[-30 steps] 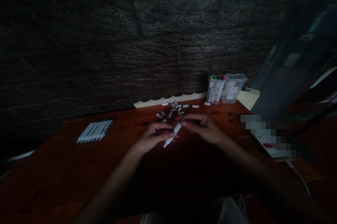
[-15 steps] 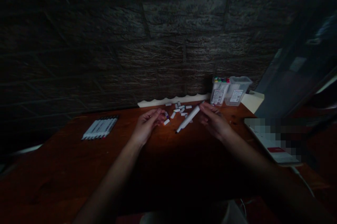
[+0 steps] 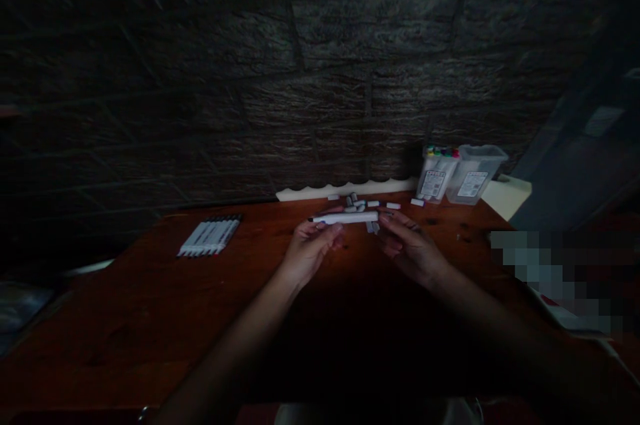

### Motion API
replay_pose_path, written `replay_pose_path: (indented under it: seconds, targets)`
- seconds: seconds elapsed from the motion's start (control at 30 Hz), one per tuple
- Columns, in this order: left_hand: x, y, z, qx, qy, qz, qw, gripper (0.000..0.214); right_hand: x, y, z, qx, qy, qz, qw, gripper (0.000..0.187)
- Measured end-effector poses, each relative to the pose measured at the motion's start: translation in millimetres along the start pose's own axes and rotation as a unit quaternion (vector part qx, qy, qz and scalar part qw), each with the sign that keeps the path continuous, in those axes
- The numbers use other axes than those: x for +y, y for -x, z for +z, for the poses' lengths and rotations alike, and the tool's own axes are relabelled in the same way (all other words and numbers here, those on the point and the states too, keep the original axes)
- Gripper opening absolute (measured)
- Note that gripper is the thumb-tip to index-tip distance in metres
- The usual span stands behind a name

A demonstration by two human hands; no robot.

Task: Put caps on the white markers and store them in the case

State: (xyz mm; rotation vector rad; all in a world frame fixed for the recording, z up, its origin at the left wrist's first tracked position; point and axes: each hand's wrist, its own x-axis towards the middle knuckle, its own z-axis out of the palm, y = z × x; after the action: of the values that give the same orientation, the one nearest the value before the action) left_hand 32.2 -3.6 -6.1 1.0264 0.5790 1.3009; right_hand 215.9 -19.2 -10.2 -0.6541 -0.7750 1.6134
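A white marker (image 3: 350,217) lies almost level between my two hands, with a dark tip at its left end. My left hand (image 3: 315,248) is closed around the marker's left part, the thumb bent in front of it. At the other end, my right hand (image 3: 413,245) pinches the marker between thumb and fingers; a thin dark tip shows there. Just behind the marker lie several loose white marker caps (image 3: 393,206), some partly hidden by it and by my fingers.
A row of several white markers (image 3: 210,236) lies flat on the wooden table (image 3: 150,298) at left. Two clear plastic boxes (image 3: 470,178) stand at back right, one with colourful-ended markers (image 3: 443,152). A wavy-edged white strip (image 3: 345,190) runs along the brick wall (image 3: 330,98).
The marker has swung from slanting to nearly level, and my left hand has come over to its left end. The whole view has shifted, so things appear farther right.
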Motion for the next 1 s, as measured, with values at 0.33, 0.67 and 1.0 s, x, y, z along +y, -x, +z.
replay_pose_path:
  seconds: [0.33, 0.67, 1.0]
  targets:
    - [5.7, 4.2, -2.6, -0.027, 0.050, 0.019, 0.998, 0.035, 3.4, -0.1, -4.5, 0.015, 0.084, -0.019, 0.996, 0.019]
    - [6.7, 7.5, -5.0, -0.057, 0.042, 0.020, 0.997, 0.036, 4.3, 3.4, -2.3, -0.010, 0.104, -0.027, 0.994, 0.015]
    - [6.4, 7.6, -6.0, -0.069, 0.031, 0.014, 0.997, 0.038, 3.2, 3.4, -3.6, -0.003, 0.101, -0.031, 0.994, 0.017]
